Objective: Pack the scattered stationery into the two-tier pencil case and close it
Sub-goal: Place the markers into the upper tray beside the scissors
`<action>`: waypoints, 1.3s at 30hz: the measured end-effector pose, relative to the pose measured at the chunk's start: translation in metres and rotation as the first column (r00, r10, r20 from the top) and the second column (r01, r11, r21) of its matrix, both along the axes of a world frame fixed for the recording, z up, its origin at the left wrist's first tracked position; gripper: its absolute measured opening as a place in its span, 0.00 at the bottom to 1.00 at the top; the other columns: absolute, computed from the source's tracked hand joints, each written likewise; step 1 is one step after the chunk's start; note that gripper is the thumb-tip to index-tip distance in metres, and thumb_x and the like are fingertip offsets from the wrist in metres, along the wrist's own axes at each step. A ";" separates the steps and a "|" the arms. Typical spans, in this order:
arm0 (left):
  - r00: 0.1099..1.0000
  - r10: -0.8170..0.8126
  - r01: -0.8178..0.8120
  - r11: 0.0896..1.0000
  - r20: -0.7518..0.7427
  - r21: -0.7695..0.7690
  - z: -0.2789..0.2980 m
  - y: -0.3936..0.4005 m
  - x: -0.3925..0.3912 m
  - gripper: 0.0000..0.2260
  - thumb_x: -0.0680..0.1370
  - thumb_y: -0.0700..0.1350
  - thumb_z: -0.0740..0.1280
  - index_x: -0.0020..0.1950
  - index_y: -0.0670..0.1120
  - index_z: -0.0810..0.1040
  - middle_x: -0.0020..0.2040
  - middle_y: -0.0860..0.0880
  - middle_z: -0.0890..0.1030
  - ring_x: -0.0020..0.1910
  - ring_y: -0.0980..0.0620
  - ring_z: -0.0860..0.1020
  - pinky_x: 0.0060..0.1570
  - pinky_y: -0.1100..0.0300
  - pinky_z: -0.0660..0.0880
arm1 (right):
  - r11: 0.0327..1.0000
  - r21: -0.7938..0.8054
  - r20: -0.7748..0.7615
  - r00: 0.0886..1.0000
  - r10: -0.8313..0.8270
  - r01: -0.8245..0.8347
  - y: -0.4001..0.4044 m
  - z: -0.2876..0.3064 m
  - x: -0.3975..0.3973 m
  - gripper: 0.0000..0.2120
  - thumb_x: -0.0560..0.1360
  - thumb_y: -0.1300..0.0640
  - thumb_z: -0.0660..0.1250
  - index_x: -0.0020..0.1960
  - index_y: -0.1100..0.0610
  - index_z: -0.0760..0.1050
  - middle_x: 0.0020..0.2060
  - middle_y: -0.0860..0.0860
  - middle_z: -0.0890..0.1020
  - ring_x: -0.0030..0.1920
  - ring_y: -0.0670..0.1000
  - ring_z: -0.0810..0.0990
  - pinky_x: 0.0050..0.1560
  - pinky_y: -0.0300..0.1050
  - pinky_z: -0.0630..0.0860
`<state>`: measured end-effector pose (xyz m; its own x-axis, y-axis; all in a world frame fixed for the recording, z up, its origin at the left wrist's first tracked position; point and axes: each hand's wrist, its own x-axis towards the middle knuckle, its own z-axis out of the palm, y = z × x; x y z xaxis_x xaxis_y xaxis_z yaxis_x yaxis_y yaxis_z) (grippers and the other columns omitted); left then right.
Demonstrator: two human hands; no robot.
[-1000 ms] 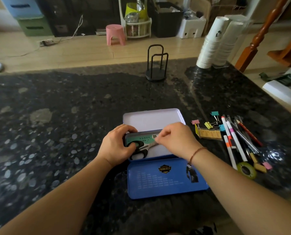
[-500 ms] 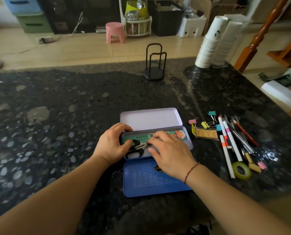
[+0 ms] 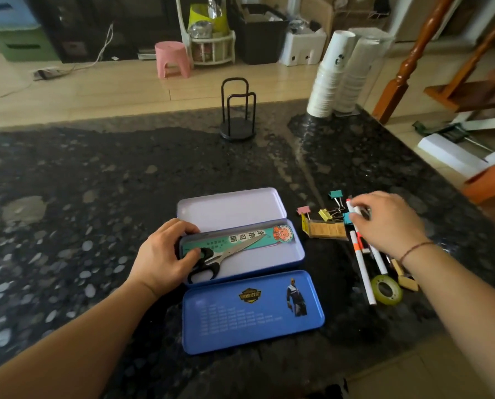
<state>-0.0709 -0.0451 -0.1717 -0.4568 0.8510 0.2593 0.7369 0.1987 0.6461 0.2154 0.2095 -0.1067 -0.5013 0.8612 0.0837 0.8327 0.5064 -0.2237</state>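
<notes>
Looking down, I see bare speckled stone tabletop (image 3: 67, 211) left of the metal pencil case (image 3: 293, 256), whose long axis runs left-right. My left hand (image 3: 165, 256) grips its left end beside the scissors (image 3: 226, 256); my right hand (image 3: 390, 223) pinches a white pen (image 3: 352, 210).

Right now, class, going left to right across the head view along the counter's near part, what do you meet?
Left hand → scissors → yellow box → white pen → tape roll.
</notes>
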 end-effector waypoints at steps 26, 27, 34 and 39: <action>0.999 -0.009 0.006 0.998 0.046 0.067 0.006 -0.006 0.006 0.18 0.67 0.51 0.64 0.55 0.50 0.76 0.49 0.55 0.75 0.40 0.56 0.75 0.41 0.63 0.73 | 0.924 0.153 -0.201 0.904 0.377 -0.351 -0.059 0.003 -0.028 0.05 0.75 0.49 0.66 0.45 0.50 0.78 0.41 0.42 0.77 0.43 0.47 0.73 0.39 0.44 0.71; 1.000 -0.011 0.009 0.997 0.029 0.072 0.006 -0.007 0.006 0.18 0.68 0.52 0.65 0.56 0.49 0.76 0.51 0.55 0.75 0.42 0.57 0.75 0.43 0.62 0.73 | 0.879 0.185 -0.149 0.871 0.467 -0.440 -0.065 0.001 -0.043 0.06 0.75 0.49 0.65 0.45 0.50 0.78 0.41 0.43 0.77 0.42 0.48 0.73 0.37 0.45 0.72; 0.994 -0.079 0.083 0.995 -0.074 0.054 0.008 -0.008 0.011 0.29 0.70 0.61 0.69 0.66 0.49 0.71 0.53 0.57 0.75 0.50 0.54 0.72 0.52 0.59 0.71 | 0.743 0.255 0.081 0.779 0.621 -0.619 -0.091 -0.033 -0.114 0.05 0.74 0.50 0.67 0.44 0.50 0.79 0.39 0.48 0.78 0.42 0.53 0.75 0.31 0.46 0.71; 0.988 -0.105 0.109 0.994 -0.113 0.028 0.007 -0.007 0.010 0.31 0.68 0.61 0.71 0.67 0.50 0.71 0.54 0.56 0.75 0.52 0.53 0.71 0.54 0.56 0.72 | 0.827 0.187 -0.073 0.832 0.550 -0.531 -0.096 -0.034 -0.122 0.06 0.71 0.49 0.70 0.44 0.50 0.75 0.39 0.46 0.77 0.42 0.51 0.74 0.35 0.47 0.73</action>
<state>-0.0605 -0.0520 -0.1643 -0.3302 0.8834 0.3325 0.8203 0.0942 0.5642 0.0933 0.1130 -0.1407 -0.8604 0.4263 0.2793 0.3874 0.9031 -0.1851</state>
